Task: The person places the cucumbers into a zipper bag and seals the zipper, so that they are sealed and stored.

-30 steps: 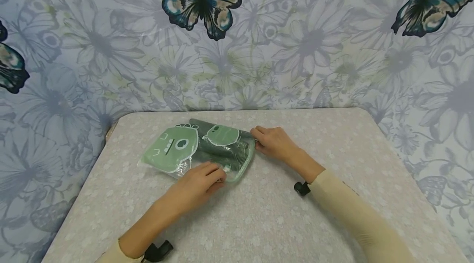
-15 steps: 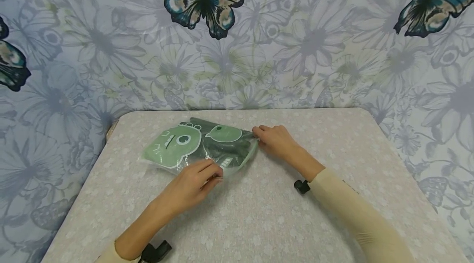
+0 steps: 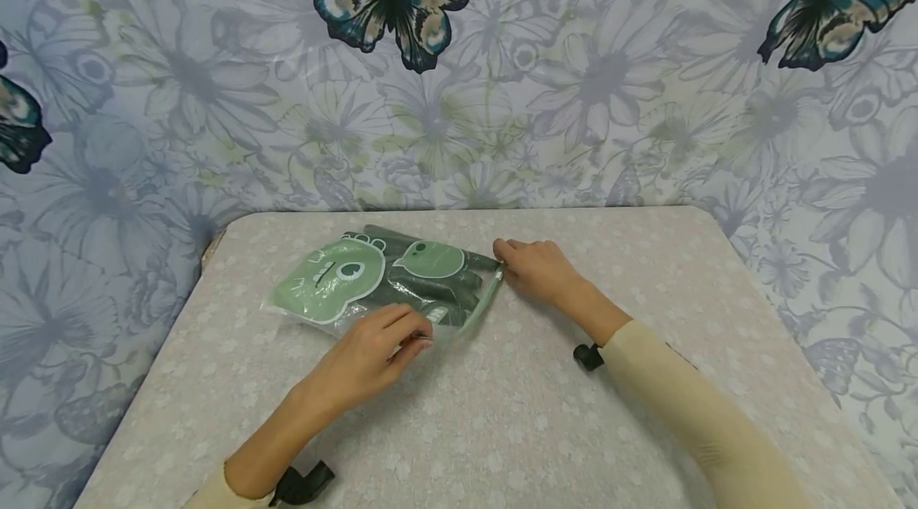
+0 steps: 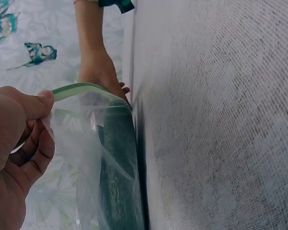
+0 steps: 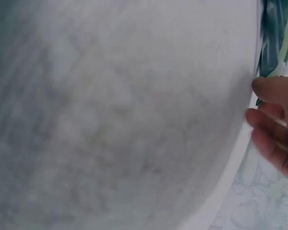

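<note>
A clear zip bag [image 3: 326, 278] with green cartoon dinosaur prints lies on the table, and something dark green [image 4: 117, 167] is inside it. My left hand [image 3: 373, 350] pinches the near end of the bag's green zip edge between thumb and finger. In the left wrist view that edge [image 4: 79, 88] is raised off the table. At the bag's far right corner, my right hand [image 3: 541, 270] pinches the other end of the edge. The right wrist view shows thumb and fingers [image 5: 271, 134] at that corner, with only a strip of the bag [image 5: 273, 38] visible.
A pale patterned cloth covers the table [image 3: 574, 429], whose back edge meets a wall covering [image 3: 459, 135] of flowers and butterflies. Small black devices sit at the left wrist [image 3: 304, 483] and right wrist [image 3: 588, 358].
My left hand has shifted slightly up and left with the near end of the zip edge. The right hand has edged right, drawing its corner along. The bag's top looks smoother.
</note>
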### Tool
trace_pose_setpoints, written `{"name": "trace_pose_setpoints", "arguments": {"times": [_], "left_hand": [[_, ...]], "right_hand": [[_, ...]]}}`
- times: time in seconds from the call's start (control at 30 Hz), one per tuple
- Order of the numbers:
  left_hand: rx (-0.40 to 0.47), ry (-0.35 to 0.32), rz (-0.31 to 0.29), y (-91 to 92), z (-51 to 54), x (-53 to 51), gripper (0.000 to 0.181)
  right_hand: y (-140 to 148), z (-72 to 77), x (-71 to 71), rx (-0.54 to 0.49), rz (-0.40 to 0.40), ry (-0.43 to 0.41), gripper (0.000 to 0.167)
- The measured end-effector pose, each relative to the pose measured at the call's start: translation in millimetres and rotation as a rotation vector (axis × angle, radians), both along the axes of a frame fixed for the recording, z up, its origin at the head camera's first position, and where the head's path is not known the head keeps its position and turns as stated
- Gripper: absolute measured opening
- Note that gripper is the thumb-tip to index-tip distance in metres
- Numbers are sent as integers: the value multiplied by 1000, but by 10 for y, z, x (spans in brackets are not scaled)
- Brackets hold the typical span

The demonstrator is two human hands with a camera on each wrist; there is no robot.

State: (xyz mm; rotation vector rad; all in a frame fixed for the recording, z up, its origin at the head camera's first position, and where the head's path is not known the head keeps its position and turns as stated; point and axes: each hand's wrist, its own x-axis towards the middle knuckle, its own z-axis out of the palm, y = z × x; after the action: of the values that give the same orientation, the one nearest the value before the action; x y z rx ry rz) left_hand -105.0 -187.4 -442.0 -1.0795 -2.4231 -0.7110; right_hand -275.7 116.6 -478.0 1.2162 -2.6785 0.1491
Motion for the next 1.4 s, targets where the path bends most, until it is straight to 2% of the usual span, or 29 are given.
{"name": "trace_pose_setpoints", "arguments": {"times": [0.27, 0.4, 0.5, 0.63, 0.8, 0.97, 1.07, 1.23, 1.4], "left_hand": [[5, -17, 4, -5, 2, 1, 20], [5, -25, 14, -8, 10, -11, 19], [14, -32, 17, -5, 3, -10, 19], [30, -42, 10, -4, 0, -13, 20], [36, -68, 18, -15, 0, -21, 19], [47, -82, 21, -26, 7, -21, 19], [42, -81, 24, -42, 32, -12, 18], [56, -63, 16, -91, 87, 17, 19], [68, -61, -4, -140, 115, 52, 19]], "right_hand": [[-62, -31, -20, -48, 99, -36, 17], [-90, -33, -15, -84, 131, -58, 23], [-92, -49, -2, -110, 140, -67, 26], [-54, -30, 0, -83, 128, -63, 23], [36, 29, 9, 26, 148, 9, 15], [55, 68, 19, 122, 239, 140, 19], [37, 81, 23, 154, 273, 182, 19], [51, 67, -9, 192, 220, 169, 25], [91, 32, -89, 147, 138, 80, 22]]}}
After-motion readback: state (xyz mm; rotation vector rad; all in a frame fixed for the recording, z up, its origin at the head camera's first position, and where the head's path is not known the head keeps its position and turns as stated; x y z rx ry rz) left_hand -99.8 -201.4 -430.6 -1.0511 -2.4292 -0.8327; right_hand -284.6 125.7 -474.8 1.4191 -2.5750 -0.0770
